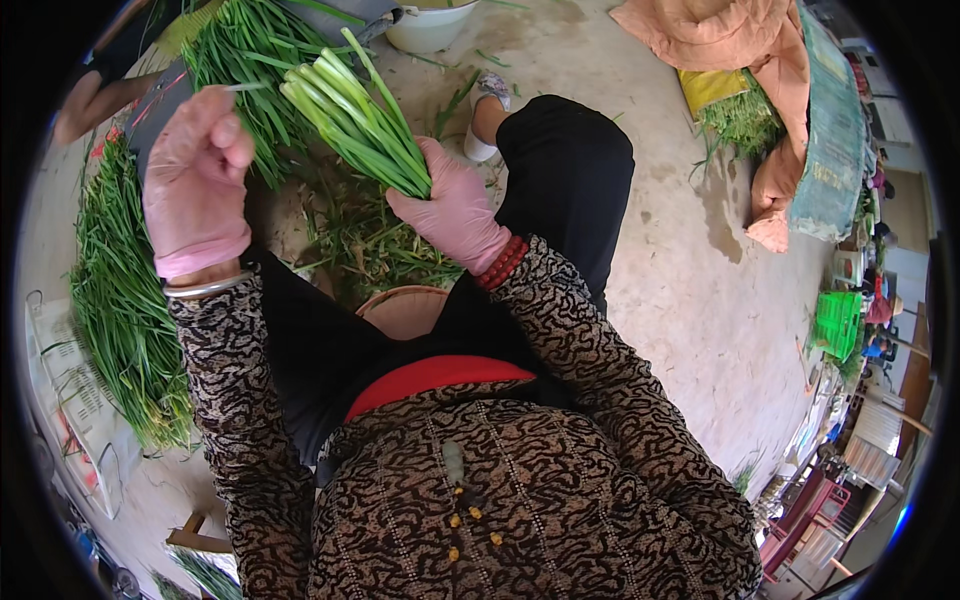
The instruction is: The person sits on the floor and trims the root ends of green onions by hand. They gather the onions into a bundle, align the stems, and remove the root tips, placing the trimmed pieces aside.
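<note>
My right hand (457, 206), in a thin pink glove, grips a bunch of garlic chives (360, 124). Their pale stem ends point up and left, away from me. To the left, my gloved left hand (199, 180) is raised apart from the bunch with its fingers curled. A thin pale sliver (246, 86) shows at its index fingertip; what it is, and whether the fingers pinch it, is unclear. Behind that hand lies a heap of loose chives (247, 60) on a dark surface. A longer pile of chives (124, 300) stretches down beside my left arm.
Leaf trimmings (375, 244) litter the floor between my legs, by a round rim (397, 296). A white basin (431, 30) stands ahead. At right, an orange cloth (712, 34) partly covers bundled greens (739, 116). Another person's arm (97, 105) shows at upper left.
</note>
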`<state>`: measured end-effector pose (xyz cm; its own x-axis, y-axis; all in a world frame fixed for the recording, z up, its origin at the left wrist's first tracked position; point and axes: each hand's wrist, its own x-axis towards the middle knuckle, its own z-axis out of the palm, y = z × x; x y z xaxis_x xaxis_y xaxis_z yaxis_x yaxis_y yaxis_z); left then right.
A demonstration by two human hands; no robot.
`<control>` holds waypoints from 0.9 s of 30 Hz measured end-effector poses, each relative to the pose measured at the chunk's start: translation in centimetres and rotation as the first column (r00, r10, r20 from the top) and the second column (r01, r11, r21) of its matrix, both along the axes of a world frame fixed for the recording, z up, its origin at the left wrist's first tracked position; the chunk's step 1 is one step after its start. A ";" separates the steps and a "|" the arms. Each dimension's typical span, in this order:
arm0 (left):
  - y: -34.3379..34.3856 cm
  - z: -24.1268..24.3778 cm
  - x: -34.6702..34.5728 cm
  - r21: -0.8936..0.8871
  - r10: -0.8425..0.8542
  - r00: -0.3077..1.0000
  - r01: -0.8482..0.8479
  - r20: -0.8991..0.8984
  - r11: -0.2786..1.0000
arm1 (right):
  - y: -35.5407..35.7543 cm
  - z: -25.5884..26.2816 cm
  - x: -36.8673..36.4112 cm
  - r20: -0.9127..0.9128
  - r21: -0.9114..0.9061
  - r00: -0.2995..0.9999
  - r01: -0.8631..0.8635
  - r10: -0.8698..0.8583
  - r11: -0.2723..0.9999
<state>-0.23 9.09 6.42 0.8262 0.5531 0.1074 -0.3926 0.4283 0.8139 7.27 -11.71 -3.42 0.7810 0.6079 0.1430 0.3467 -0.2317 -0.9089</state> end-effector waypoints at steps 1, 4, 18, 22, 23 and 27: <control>1.6 0.1 -0.5 -0.102 0.012 1.000 -0.010 0.020 0.995 | -0.1 -0.1 0.0 -0.003 -0.017 1.000 0.003 -0.003 1.000; 6.0 0.9 -2.9 -0.116 -0.043 0.975 0.069 0.216 0.991 | 0.2 -0.1 -0.2 -0.018 -0.024 1.000 -0.013 0.013 1.000; 0.0 2.5 0.6 0.483 -0.097 0.675 0.613 -0.731 0.626 | 0.7 -0.3 -1.5 0.262 -0.168 0.950 -0.129 0.170 0.977; 0.1 2.1 0.5 0.386 -0.202 0.690 0.595 -0.696 0.705 | 0.8 -0.4 -1.5 0.282 -0.128 0.942 -0.150 0.181 0.980; 0.1 1.7 0.4 0.379 -0.227 0.721 0.573 -0.655 0.727 | 0.8 -0.4 -1.5 0.282 -0.142 0.941 -0.153 0.188 0.978; 0.4 1.5 0.4 0.301 -0.271 0.601 0.678 -0.752 0.671 | 0.9 -0.9 -1.5 0.315 -0.149 0.927 -0.165 0.205 0.975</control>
<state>0.20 9.50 7.92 0.9171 0.0729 -0.3919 0.3986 -0.1684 0.9015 5.77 -10.79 -4.29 0.5749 0.7654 0.2891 0.6665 -0.2331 -0.7081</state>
